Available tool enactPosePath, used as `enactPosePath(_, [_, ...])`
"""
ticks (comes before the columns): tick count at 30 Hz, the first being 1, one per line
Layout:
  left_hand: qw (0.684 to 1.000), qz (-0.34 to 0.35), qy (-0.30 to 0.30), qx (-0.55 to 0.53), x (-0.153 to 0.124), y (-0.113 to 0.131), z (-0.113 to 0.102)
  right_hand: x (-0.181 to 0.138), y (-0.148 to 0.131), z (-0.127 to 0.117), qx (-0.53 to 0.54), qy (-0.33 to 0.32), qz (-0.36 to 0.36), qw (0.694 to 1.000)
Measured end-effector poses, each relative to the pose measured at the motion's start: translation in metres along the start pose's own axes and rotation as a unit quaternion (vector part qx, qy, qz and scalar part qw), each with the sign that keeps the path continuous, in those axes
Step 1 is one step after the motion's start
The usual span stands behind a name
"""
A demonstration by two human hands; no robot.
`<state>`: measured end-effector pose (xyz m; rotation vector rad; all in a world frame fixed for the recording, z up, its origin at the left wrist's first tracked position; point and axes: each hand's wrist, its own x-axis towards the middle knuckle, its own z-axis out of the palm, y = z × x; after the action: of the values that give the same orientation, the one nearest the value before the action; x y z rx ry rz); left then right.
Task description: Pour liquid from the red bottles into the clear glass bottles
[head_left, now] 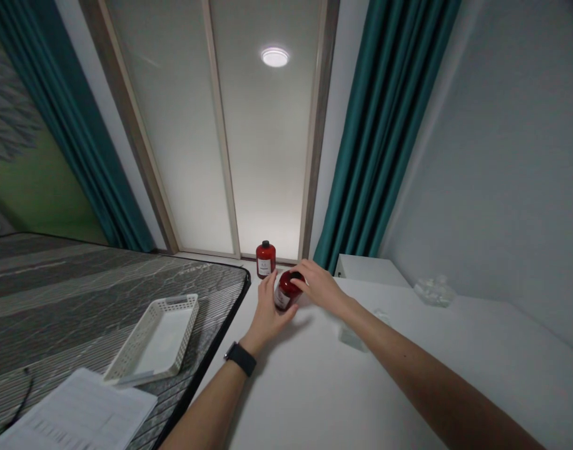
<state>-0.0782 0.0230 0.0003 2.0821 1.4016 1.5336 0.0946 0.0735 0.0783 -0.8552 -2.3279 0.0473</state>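
My left hand [271, 309] is wrapped round the side of a red bottle [283, 294] with a white label. From the right, my right hand [318, 284] has its fingers closed on the dark cap at the bottle's top. The bottle leans a little over the white table [309, 381]. Just behind it stands a second red bottle [266, 259], upright with a black cap and a white label, close to my left fingertips. A dark watch band [241, 358] circles my left wrist.
On the grey mattress [103, 300] at left lie a white basket [187, 328] and paper sheets [80, 412]. A clear container [352, 337] sits partly behind my right forearm. Farther right are a clear glass-like object [435, 292] and a white box [371, 270].
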Motion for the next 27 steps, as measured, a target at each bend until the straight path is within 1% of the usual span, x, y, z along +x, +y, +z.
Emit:
enactPosePath(3, [0.998, 0.031, -0.060, -0.011, -0.005, 0.005, -0.001, -0.022, -0.012, -0.013, 0.000, 0.000, -0.001, 1.000])
enactPosePath(7, [0.988, 0.064, -0.135, -0.029, -0.012, 0.021, -0.001, -0.056, -0.021, -0.025, 0.004, 0.015, 0.006, 1.000])
enactPosePath(11, [0.984, 0.097, -0.146, -0.037, -0.016, 0.039, 0.001, -0.095, -0.023, -0.024, -0.027, 0.063, -0.002, 0.998])
enactPosePath(15, [0.974, 0.143, -0.174, -0.007, -0.018, 0.049, 0.006, -0.129, -0.022, -0.014, -0.020, 0.142, 0.012, 0.990])
enactPosePath(16, [0.971, 0.152, -0.184, 0.003, -0.019, 0.050, 0.008, -0.136, -0.021, -0.012, -0.017, 0.151, 0.016, 0.988])
enactPosePath(20, [0.961, 0.170, -0.213, 0.039, -0.019, 0.055, 0.015, -0.148, -0.019, -0.010, -0.012, 0.182, 0.038, 0.982])
enactPosePath(23, [0.956, 0.168, -0.234, 0.059, -0.014, 0.059, 0.017, -0.149, -0.016, -0.015, -0.013, 0.190, 0.046, 0.981])
enactPosePath(27, [0.940, 0.172, -0.286, 0.071, -0.002, 0.066, 0.015, -0.151, -0.014, -0.020, -0.003, 0.192, 0.060, 0.980])
